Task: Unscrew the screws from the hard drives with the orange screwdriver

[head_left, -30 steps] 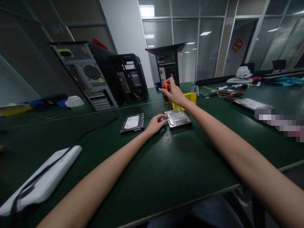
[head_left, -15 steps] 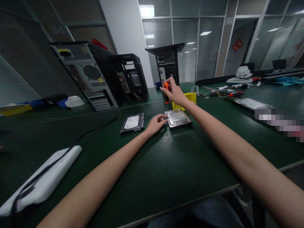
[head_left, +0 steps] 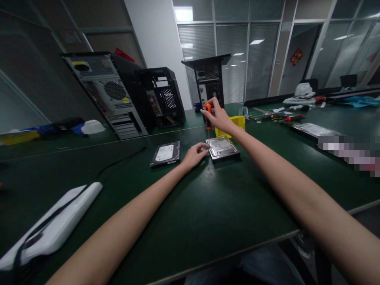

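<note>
A silver hard drive (head_left: 224, 148) lies flat on the green table, label side up. My right hand (head_left: 219, 118) grips the orange-and-black handle of a screwdriver (head_left: 208, 122), held upright above the drive's left side. Its shaft runs down to the drive's left edge, where the tip is too small to make out. My left hand (head_left: 196, 153) rests on the table with curled fingers closed at that same edge, beside the screwdriver tip. To its left lies a second hard drive (head_left: 165, 153) with a white label.
Behind the drive stands a yellow holder (head_left: 240, 123). Computer cases (head_left: 118, 91) line the back. Red-handled tools (head_left: 295, 118) and another hard drive (head_left: 317, 130) lie at the right. A white device (head_left: 62, 221) with a black cable sits at the front left.
Almost nothing differs. My right hand and the screwdriver have shifted very slightly, while my left hand and the drive stay in place.
</note>
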Demonstrator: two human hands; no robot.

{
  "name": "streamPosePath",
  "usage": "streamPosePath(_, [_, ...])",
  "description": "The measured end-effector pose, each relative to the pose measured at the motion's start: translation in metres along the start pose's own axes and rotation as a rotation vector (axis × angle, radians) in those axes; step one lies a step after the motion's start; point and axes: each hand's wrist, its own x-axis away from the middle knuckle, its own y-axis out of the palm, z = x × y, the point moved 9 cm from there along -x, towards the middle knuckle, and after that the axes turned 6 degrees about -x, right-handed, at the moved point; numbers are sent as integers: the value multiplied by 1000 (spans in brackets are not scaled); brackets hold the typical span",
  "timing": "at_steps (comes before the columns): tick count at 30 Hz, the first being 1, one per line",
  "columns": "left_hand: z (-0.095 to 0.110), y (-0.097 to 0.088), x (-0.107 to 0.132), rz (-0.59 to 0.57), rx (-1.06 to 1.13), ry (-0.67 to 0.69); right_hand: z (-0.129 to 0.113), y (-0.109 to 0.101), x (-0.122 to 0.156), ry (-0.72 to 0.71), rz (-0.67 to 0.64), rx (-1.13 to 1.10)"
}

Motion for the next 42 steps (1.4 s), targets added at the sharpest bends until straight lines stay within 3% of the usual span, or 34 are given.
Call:
streamPosePath(12, [4,-1,2,4,-13,-1,-5,2,2,15,-48,-6])
streamPosePath(42, [6,-2,4,0,-18,-10,-7,0,1,-25,-14,-7])
